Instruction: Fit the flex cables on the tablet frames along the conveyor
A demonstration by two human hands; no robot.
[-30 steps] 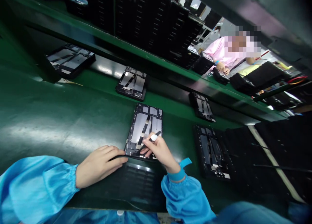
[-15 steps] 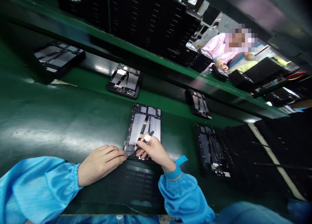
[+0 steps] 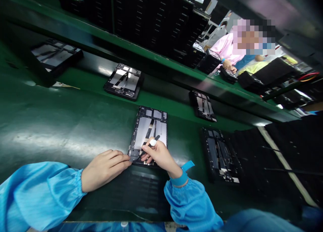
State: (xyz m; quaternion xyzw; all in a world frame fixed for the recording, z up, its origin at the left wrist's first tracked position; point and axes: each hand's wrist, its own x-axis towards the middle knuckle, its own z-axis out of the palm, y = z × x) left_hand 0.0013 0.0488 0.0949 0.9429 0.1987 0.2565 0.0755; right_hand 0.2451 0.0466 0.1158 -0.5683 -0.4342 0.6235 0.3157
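Note:
In front of me an opened tablet (image 3: 141,127) lies on the green bench, its inner side up, showing pale plates, a ribbon cable and small boards. My right hand (image 3: 158,154) rests over its lower part and pinches slim black tweezers (image 3: 156,138). Their points reach down to the tablet's lower left corner. White wrapping (image 3: 152,142) covers one finger, and a blue band circles the wrist. My left hand (image 3: 107,168) lies palm down with fingers stretched, its fingertips at that same corner.
More opened tablets sit behind, at the left (image 3: 57,55), middle (image 3: 124,80) and right (image 3: 203,105). Another tablet (image 3: 219,154) lies to my right, beside black trays (image 3: 254,158). Black stacks (image 3: 146,20) fill the shelf above. Across it a person in pink (image 3: 224,47) works.
The three tablets at the back have shifted a little to the left. My hands and the tablet before me stay nearly in place; the tweezer points have moved slightly left.

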